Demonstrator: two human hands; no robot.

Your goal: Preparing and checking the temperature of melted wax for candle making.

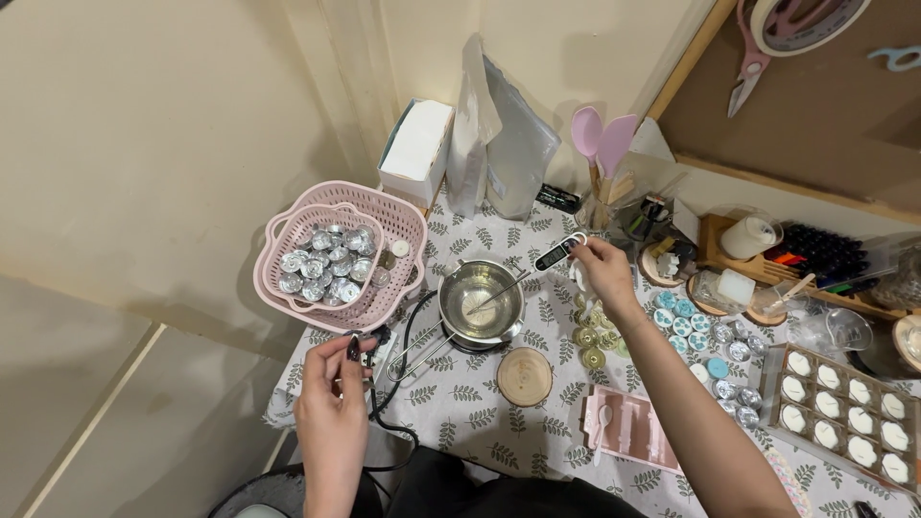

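Note:
My right hand (602,267) holds a black probe thermometer (554,255) by its head; its thin metal probe slants down into a steel pot (480,299) that holds a little pale liquid. The pot stands on a small hot plate on the leaf-print tablecloth (460,403). My left hand (331,398) is at the table's near left edge, fingers pinched on a small black switch or plug (354,347) joined to a black cable (398,384) that runs toward the hot plate.
Two nested pink baskets (369,307) with several foil tealight cups stand at the left. A round wooden coaster (524,376), a pink mould (628,427), a tray of white candles (849,412), loose tealights (686,321), spatulas in a jar (602,153) and bags crowd the rest.

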